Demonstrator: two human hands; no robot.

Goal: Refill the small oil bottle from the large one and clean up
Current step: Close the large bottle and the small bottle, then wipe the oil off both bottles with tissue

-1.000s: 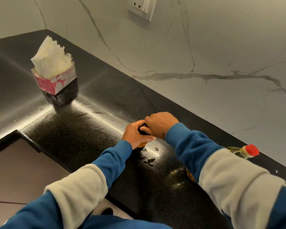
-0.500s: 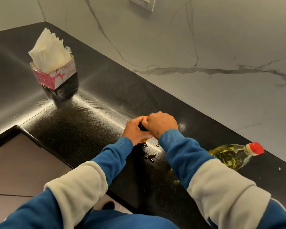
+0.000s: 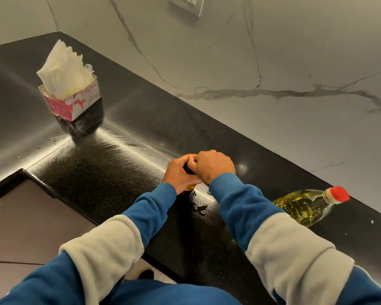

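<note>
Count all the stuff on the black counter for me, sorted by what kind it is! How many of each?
Oil bottles: 2, the large bottle with the red cap and the small bottle, mostly hidden by the left hand and right hand
Tissue boxes: 1, the tissue box
Oil spill patches: 1 cluster, the oil drops
Total: 4

One head-worn view, looking forward and down.
We look from above and behind our own forearms at the black countertop (image 3: 123, 164), close to it, with the marble wall (image 3: 273, 62) running diagonally across the upper right; no second view shares this scene.
</note>
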